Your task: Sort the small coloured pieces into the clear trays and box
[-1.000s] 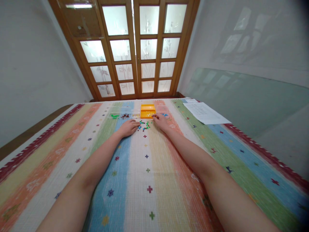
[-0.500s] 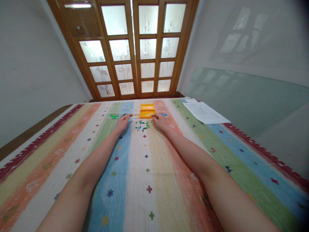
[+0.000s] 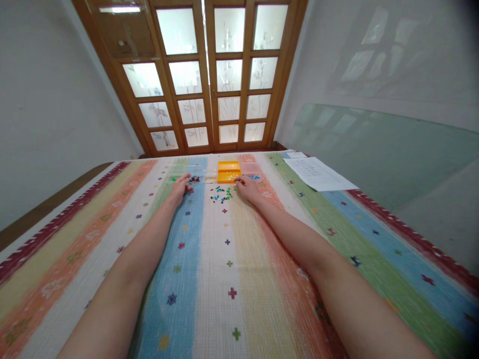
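Note:
My left hand (image 3: 180, 188) is at the clear plastic box with green pieces (image 3: 174, 178), its thumb and fingers apart and nothing visible between them. Dark red-brown pieces (image 3: 195, 179) lie in a clear compartment just right of its fingertips. My right hand (image 3: 247, 186) has its fingers pinched together at the front right corner of the yellow box (image 3: 229, 165); whatever they hold is too small to make out. White pieces (image 3: 231, 177) lie in the yellow box's front part. A loose pile of small mixed green, blue and dark pieces (image 3: 221, 194) is on the cloth between my hands.
Blue pieces (image 3: 255, 177) sit in a clear box (image 3: 250, 167) beyond my right hand. A clear compartment with yellowish pieces (image 3: 210, 178) adjoins the yellow box. Printed paper (image 3: 318, 173) lies at the right on the striped tablecloth (image 3: 217, 279). Wood-framed glass doors (image 3: 209, 75) stand behind.
My left hand has moved left, from the dark and yellowish compartments to the green pieces, and its fingers have spread. My right hand has stayed at the yellow box's corner.

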Available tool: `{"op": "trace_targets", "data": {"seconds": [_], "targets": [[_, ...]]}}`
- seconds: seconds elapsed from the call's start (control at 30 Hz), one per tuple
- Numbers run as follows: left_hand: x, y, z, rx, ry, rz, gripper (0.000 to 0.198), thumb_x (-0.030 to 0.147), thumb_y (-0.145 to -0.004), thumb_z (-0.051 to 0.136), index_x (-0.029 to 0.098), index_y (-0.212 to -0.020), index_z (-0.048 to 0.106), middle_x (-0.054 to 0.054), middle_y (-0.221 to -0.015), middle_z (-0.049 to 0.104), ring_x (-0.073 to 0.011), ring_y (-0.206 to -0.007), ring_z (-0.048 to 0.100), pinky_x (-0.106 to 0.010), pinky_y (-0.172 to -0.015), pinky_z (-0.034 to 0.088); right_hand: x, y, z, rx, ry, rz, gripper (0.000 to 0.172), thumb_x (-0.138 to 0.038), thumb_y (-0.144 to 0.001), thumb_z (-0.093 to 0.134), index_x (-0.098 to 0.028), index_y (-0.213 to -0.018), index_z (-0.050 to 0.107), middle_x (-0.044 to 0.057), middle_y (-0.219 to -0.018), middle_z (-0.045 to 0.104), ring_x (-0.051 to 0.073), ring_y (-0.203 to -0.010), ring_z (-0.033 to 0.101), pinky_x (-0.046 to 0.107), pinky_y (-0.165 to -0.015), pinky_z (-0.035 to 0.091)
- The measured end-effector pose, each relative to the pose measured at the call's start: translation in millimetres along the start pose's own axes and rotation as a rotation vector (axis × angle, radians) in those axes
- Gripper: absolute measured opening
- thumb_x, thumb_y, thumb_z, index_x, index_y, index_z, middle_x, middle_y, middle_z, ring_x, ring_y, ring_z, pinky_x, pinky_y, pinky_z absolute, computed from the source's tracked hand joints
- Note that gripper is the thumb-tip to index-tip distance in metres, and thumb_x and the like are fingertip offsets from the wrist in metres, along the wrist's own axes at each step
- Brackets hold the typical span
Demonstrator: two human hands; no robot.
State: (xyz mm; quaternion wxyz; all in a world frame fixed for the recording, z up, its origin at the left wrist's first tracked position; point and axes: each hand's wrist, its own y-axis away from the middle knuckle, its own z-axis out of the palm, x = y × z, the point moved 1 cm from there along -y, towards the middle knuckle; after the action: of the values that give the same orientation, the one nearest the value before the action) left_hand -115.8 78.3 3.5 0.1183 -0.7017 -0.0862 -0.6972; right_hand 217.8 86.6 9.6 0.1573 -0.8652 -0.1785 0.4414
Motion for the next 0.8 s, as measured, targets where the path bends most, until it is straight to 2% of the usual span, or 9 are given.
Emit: {"op": "trace_targets", "data": {"seconds": [0.1, 0.2, 0.3, 0.37, 0.6, 0.8], "targets": [[-1.8, 5.5, 6.4, -0.048, -0.264, 0.137, 0.039, 0.025, -0.094, 0.057, 0.021, -0.13, 0.071, -0.007, -0.125, 0.073, -0.0097, -0.062, 0.057, -0.031, -0.075, 0.059, -2.4, 3.1, 2.8, -0.05, 0.093, -0.11, 0.025, -0.014, -0.095, 0.056, -0.02, -0.105, 0.078, 0.009, -0.112, 0.076, 0.023, -0.105, 0.068, 0.036, -0.099, 0.051], [-3.7, 14.4, 18.1, -0.135, -0.598, 0.382, 0.034, 0.026, -0.094, 0.057, 0.022, -0.121, 0.077, -0.007, -0.118, 0.076, -0.0203, -0.089, 0.069, -0.039, -0.094, 0.057, -4.9, 6.8, 8.1, -0.093, 0.155, -0.221, 0.025, -0.016, -0.098, 0.056, -0.02, -0.107, 0.079, 0.009, -0.113, 0.075, 0.022, -0.104, 0.067, 0.035, -0.098, 0.05], [-5.9, 25.8, 32.7, -0.284, -0.828, 0.641, 0.031, 0.027, -0.096, 0.057, 0.022, -0.116, 0.08, -0.009, -0.122, 0.077, -0.0265, -0.118, 0.066, -0.046, -0.112, 0.047, -5.7, 8.9, 13.7, -0.127, 0.206, -0.279, 0.023, -0.019, -0.099, 0.057, -0.022, -0.109, 0.078, 0.008, -0.114, 0.074, 0.022, -0.107, 0.066, 0.034, -0.099, 0.05], [-7.3, 32.4, 40.5, -0.366, -0.921, 0.743, 0.032, 0.028, -0.098, 0.056, 0.022, -0.118, 0.079, -0.009, -0.127, 0.075, -0.0268, -0.125, 0.063, -0.047, -0.116, 0.044, -5.9, 9.7, 16.1, -0.15, 0.235, -0.303, 0.022, -0.02, -0.1, 0.058, -0.023, -0.108, 0.078, 0.008, -0.113, 0.073, 0.022, -0.109, 0.065, 0.034, -0.1, 0.049], [-4.2, 40.9, 46.6, -0.452, -1.048, 0.818, 0.033, 0.026, -0.098, 0.055, 0.022, -0.119, 0.08, -0.008, -0.127, 0.077, -0.0265, -0.121, 0.064, -0.048, -0.113, 0.046, -8.5, 12.5, 17.0, -0.182, 0.306, -0.346, 0.021, -0.018, -0.102, 0.057, -0.022, -0.107, 0.078, 0.008, -0.109, 0.071, 0.022, -0.107, 0.064, 0.032, -0.098, 0.047], [0.2, 42.7, 46.4, -0.413, -1.05, 0.819, 0.034, 0.025, -0.101, 0.051, 0.021, -0.115, 0.082, -0.008, -0.121, 0.079, -0.0266, -0.115, 0.065, -0.046, -0.11, 0.048, -3.8, 11.4, 18.5, -0.163, 0.294, -0.377, 0.019, -0.016, -0.101, 0.059, -0.021, -0.106, 0.077, 0.008, -0.111, 0.072, 0.022, -0.106, 0.064, 0.034, -0.097, 0.048]]}}
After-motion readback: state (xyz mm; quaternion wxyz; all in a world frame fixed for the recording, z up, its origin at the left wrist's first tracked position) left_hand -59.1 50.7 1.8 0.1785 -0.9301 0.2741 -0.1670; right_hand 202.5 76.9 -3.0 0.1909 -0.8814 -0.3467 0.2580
